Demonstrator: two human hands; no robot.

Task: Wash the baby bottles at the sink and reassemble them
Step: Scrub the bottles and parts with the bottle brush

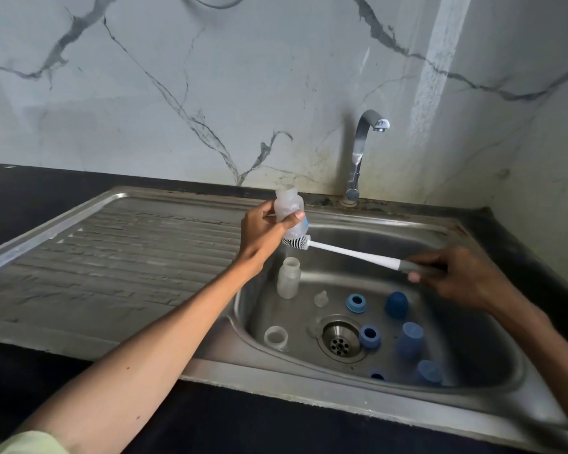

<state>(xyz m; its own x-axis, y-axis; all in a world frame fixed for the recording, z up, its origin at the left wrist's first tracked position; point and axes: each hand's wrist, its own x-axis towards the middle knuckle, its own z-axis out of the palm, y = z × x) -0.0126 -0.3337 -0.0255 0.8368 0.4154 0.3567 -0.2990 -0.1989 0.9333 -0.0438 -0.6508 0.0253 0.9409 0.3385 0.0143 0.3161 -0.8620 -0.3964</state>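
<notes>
Two hands [266, 231] [456, 273] — above sink rim [341, 376]

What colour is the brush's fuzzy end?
Black-and-white stripes on the brush, clearest in the head view.

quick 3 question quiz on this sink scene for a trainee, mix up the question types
1. True or false: the tap is running.
2. Which hand holds the brush? A) left B) right C) neither
3. Fill in: the brush head touches the ______ of the bottle held over the sink.

Key
1. False; no water shows at the spout.
2. B; the right hand grips the handle, while the left hand holds the bottle.
3. Base; the bristles are under its bottom, outside it, with its open neck pointing up.
</notes>
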